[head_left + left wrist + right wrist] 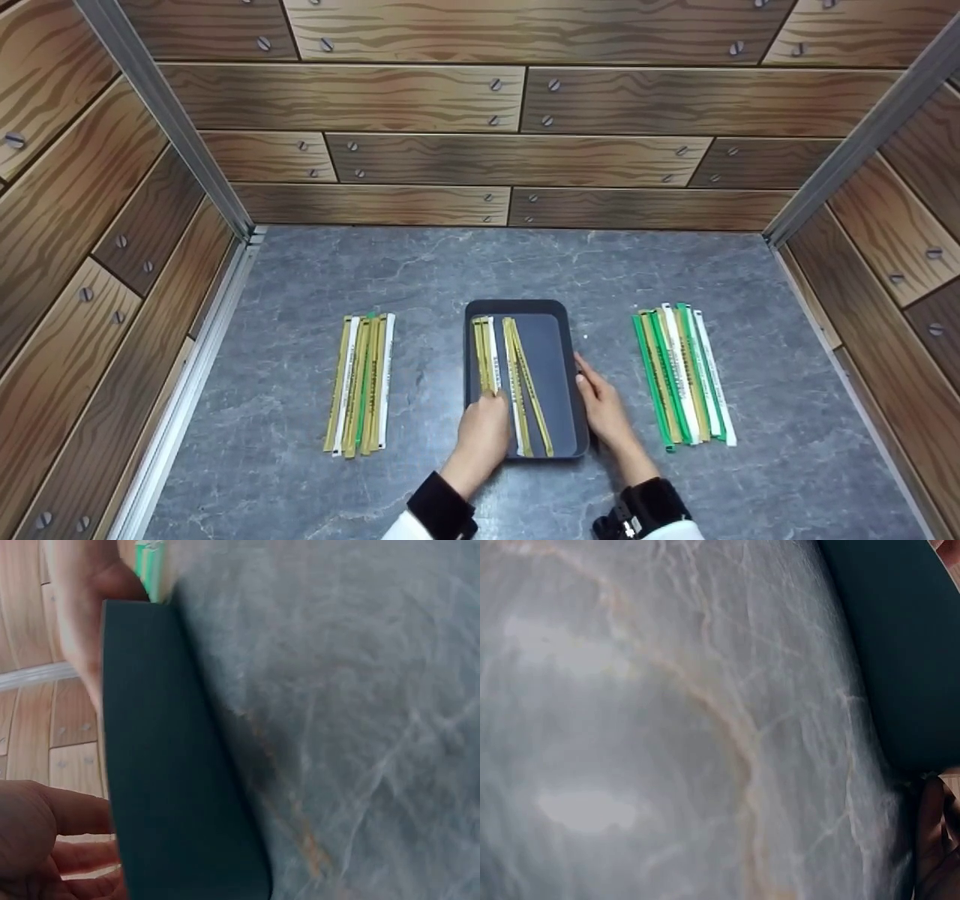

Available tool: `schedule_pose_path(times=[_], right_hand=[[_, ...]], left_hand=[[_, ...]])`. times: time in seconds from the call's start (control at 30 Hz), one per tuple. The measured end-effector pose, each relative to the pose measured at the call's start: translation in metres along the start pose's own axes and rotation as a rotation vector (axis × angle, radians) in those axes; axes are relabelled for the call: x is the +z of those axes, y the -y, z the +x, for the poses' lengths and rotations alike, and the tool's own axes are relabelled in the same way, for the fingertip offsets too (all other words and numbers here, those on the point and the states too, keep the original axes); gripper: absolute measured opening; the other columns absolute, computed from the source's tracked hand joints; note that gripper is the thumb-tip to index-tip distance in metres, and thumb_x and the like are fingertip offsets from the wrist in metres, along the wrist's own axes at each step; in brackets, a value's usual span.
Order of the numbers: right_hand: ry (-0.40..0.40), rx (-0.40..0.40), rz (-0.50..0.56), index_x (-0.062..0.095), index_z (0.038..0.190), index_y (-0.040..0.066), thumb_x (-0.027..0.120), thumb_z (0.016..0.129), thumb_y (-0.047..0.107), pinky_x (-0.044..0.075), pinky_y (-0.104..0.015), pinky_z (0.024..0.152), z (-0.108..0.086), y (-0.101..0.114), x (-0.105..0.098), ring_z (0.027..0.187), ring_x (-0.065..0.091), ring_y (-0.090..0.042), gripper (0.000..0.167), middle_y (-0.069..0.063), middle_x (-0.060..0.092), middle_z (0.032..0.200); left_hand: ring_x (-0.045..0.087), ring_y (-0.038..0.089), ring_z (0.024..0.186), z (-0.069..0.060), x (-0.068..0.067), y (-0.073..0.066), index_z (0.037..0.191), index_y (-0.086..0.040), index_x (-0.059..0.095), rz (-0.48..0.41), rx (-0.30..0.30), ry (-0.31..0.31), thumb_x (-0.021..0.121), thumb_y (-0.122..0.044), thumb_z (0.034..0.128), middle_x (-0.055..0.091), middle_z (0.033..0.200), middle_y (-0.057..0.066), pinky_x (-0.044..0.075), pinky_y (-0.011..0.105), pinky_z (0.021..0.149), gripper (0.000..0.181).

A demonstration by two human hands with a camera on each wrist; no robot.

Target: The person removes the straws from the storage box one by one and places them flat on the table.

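Note:
A dark shallow rectangular tray (pixel 553 405) rests on the surface with several long, thin printed packets, like wrapped straws, in it. Gold and white straws (pixel 491 341) lie along its left side; a white one and two gold ones (pixel 523 375) lie in the middle, slightly fanned. Over the left-side straws my left hand (pixel 484 431) has its fingers curled and grips them, covering their lower ends. In the left wrist view its fingers (pixel 79 817) reach behind the tray's wall. Against the tray's right outer side my right hand (pixel 609 412) rests, fingers and thumb extended along it.
A row of gold, white and green wrapped straws (pixel 360 382) lies left of the tray. Another row, green, white and gold (pixel 684 375), lies to the right. Wood-patterned panels (pixel 517 157) enclose the grey marbled surface (pixel 420 262) at the back and sides.

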State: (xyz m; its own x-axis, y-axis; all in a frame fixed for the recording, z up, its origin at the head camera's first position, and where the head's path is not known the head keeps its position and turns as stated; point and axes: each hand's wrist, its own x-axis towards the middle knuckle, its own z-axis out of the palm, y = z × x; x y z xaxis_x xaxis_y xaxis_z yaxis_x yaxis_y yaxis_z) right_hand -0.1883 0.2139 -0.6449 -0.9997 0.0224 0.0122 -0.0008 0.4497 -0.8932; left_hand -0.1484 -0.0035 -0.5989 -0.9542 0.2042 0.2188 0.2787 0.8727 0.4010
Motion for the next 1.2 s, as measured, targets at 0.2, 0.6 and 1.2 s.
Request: schedule_pose_path(times=[0.2,0.6,1.2], right_hand=[[0.007,-0.003,0.003,0.043,0.148,0.007,0.048,0.104,0.013,0.032,-0.052,0.11,0.0,0.0,0.0,0.134,0.04,-0.04,0.045,-0.023,0.044,0.145],[0.001,0.002,-0.012,0.044,0.148,0.009,0.048,0.104,0.014,0.031,-0.052,0.11,0.001,0.001,-0.001,0.134,0.04,-0.039,0.045,-0.022,0.044,0.146],[0.003,0.027,0.014,0.044,0.148,0.009,0.048,0.104,0.012,0.03,-0.052,0.111,0.0,0.002,-0.001,0.135,0.038,-0.04,0.045,-0.022,0.043,0.146]], left_hand=[[0.063,0.029,0.06,0.003,0.012,0.001,0.076,0.0,0.067,0.074,-0.001,0.028,0.07,0.004,0.0725,0.059,0.073,0.013,0.054,0.039,0.05,0.007],[0.06,0.027,0.057,0.006,0.02,0.004,0.073,0.0,0.062,0.122,-0.003,0.011,0.07,0.004,0.0718,0.058,0.068,0.012,0.053,0.038,0.048,0.009],[0.064,0.034,0.057,0.005,0.007,0.01,0.078,-0.002,0.057,-0.076,0.012,0.013,0.065,0.005,0.0698,0.062,0.066,0.017,0.052,0.04,0.047,0.013]])
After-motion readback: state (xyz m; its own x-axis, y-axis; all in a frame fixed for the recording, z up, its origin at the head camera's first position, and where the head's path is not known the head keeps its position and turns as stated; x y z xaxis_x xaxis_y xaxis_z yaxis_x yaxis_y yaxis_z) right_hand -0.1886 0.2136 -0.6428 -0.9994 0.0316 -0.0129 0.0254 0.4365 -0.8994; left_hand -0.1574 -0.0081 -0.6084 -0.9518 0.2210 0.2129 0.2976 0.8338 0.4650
